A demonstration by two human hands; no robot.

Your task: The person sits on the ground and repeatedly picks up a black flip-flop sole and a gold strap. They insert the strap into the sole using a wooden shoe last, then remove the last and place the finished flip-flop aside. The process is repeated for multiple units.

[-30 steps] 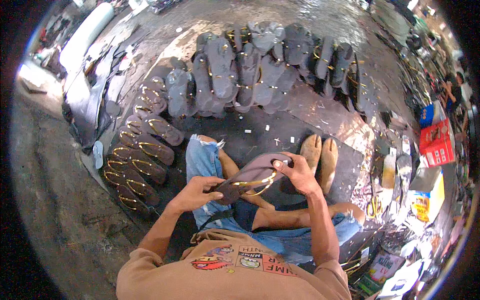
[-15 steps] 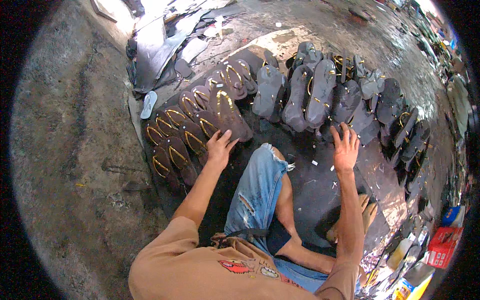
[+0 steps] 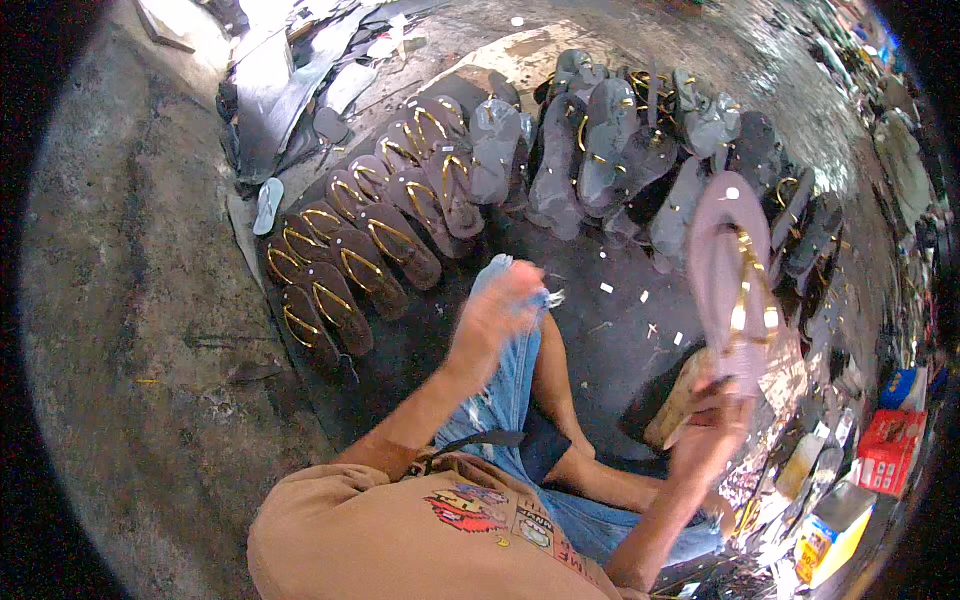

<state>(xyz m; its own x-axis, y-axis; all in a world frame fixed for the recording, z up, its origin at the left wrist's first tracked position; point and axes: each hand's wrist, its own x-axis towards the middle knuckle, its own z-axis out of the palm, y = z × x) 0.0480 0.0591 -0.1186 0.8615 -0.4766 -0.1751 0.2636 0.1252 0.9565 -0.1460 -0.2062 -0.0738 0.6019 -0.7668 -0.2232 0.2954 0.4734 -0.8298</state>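
Sits on a flat black mat (image 3: 575,300). Shows dark-brown flat thong sandals with metallic-gold straps (image 3: 405,255) in rows to the left. Holds a mauve-brown oval-toed thong sandal (image 3: 725,270) raised at the right, heel end clamped in the right hand (image 3: 718,408). Places the blurred left hand (image 3: 503,300) well apart, at the blue denim trouser leg (image 3: 508,375); cannot tell finger posture.

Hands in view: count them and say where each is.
2: the left hand, blurred, over the jeans; the right hand, at right, holding a gold-strapped flip-flop. No others are visible.
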